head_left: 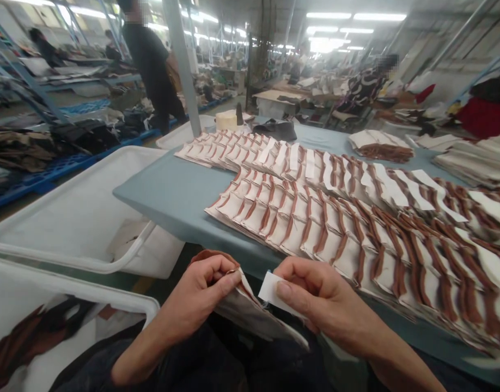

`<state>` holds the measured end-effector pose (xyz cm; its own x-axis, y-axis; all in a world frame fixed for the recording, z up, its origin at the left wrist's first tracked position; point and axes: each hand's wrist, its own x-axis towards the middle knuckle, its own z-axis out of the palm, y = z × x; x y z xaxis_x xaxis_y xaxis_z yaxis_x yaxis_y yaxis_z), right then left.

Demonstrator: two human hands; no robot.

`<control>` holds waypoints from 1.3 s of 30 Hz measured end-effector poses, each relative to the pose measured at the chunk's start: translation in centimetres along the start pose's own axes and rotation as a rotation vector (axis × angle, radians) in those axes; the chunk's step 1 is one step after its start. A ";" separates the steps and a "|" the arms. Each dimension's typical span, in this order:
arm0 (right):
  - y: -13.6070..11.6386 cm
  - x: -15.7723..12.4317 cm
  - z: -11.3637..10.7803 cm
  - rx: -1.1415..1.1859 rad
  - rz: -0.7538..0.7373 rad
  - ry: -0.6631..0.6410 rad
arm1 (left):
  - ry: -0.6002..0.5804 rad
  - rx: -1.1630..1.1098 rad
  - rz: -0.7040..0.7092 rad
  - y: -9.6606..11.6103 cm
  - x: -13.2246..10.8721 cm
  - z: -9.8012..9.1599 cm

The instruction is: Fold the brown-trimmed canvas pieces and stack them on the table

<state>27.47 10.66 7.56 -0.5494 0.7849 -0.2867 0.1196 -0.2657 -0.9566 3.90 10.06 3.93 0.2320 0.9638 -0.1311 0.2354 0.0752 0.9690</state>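
Observation:
My left hand [205,286] pinches the upper edge of a fabric piece [254,313], off-white with a brown strip, which hangs down over my lap. To its right, my right hand [315,291] holds a small white strip [271,288] between thumb and fingers, close to the fabric's edge but with a narrow gap visible. A few loose threads show beneath the strip. Beyond both hands, overlapping rows of similar white-and-brown fabric pieces [291,218] lie on the blue-green table [172,188]. Several white strips [391,185] rest on the back row.
At left stand a white bin [90,264] and a nearer bin [150,307] holding brown and dark scraps. A metal post [183,71] rises behind the table. Stacked fabric [380,146] sits at the far right. One person [152,65] stands at back left; another [362,87] is at back right.

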 end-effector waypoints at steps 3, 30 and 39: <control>1.4 0.2 1.2 0.016 -0.013 0.043 | -0.041 -0.103 -0.009 0.2 0.0 1.2; 4.9 2.0 4.7 -0.704 -0.016 0.500 | -0.076 -0.211 -0.121 -3.1 -1.1 1.4; 5.3 2.4 4.9 -0.723 -0.021 0.541 | -0.057 -0.154 -0.121 -3.4 -0.7 1.6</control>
<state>22.72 8.34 2.05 -0.1148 0.9902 -0.0790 0.7048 0.0251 -0.7089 4.45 8.68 0.43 0.2652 0.9295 -0.2563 0.1189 0.2322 0.9654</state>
